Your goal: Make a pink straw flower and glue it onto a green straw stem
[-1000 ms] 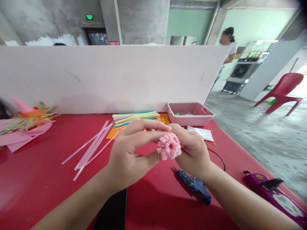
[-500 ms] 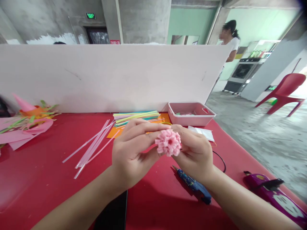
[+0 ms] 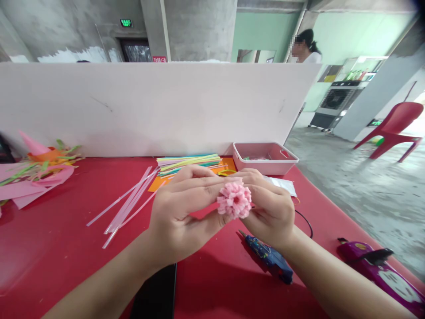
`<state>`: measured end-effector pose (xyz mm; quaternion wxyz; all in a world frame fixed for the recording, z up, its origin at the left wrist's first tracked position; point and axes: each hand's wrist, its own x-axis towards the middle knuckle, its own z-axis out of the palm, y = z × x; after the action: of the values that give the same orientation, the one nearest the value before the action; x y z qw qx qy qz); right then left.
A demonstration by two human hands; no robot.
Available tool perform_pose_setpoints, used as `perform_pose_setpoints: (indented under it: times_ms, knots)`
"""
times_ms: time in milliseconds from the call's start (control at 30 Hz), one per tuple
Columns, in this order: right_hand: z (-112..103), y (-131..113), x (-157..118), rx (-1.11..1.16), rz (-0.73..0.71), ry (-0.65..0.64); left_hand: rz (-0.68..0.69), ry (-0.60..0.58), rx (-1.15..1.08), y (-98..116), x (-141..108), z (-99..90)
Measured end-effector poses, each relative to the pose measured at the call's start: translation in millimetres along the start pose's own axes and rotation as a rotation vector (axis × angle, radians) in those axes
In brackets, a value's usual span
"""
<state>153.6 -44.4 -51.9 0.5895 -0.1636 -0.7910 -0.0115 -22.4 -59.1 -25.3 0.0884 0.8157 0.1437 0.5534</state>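
Note:
Between my two hands, a round pink ruffled flower point(image 3: 234, 200) faces the camera, held above the red table. My left hand point(image 3: 186, 210) is closed on its left side, with thumb and fingertips against the petals. On the right side my right hand point(image 3: 270, 206) grips it too, fingers curled behind. The flower's underside is hidden from view. A blue glue gun point(image 3: 268, 257) lies below my right hand. Behind my hands, a bundle of coloured strips point(image 3: 189, 163) rests on orange paper point(image 3: 154, 185).
Pink strips point(image 3: 131, 204) lie left of my hands, with paper pieces point(image 3: 36, 186) farther left. A pink basket point(image 3: 265, 165) stands behind, by a white panel point(image 3: 149, 108). A purple power strip point(image 3: 378, 272) sits right; a black object point(image 3: 156, 297) lies in front. Beyond the panel is a person point(image 3: 310, 51).
The flower has shifted slightly right, and my left hand's fingers have moved a little against it. The person beyond the panel has moved left and lower.

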Motion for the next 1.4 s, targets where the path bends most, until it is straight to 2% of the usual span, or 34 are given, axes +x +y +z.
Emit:
perform_pose_setpoints:
  times_ms: [100,200,333,433,533,767,1000,1133,1400]
  knots:
    - [-2.8,-5.9,4.1,0.013,0.023,-0.043,-0.077,0.015,-0.053,0.0,-0.9,-0.2]
    - [-7.0,-17.1,8.2,0.093,0.142,-0.088,-0.193,0.044,-0.181,-2.1,-2.8,0.4]
    - [-15.6,-31.0,9.4,0.143,0.280,-0.026,-0.337,0.083,-0.372,-4.8,-3.5,1.3]
    - [-23.4,-36.1,9.6,0.083,0.264,0.019,-0.451,0.070,-0.526,-2.5,-1.0,2.8]
    - [-29.0,-38.6,11.0,0.079,0.214,-0.010,-0.526,0.035,-0.626,1.9,1.8,4.0]
    - [-29.2,-43.8,14.2,0.096,0.246,-0.076,-0.552,-0.076,-0.665,9.7,3.8,1.5]
    - [-25.2,-43.2,11.3,0.231,0.297,-0.063,-0.499,-0.083,-0.567,12.8,4.2,-1.8]
    - [-22.7,-43.6,10.0,0.344,0.307,-0.044,-0.419,-0.097,-0.470,15.3,1.7,-5.4]
    - [-20.2,-45.2,8.9,0.387,0.286,-0.019,-0.361,-0.081,-0.288,18.5,-0.2,-8.5]
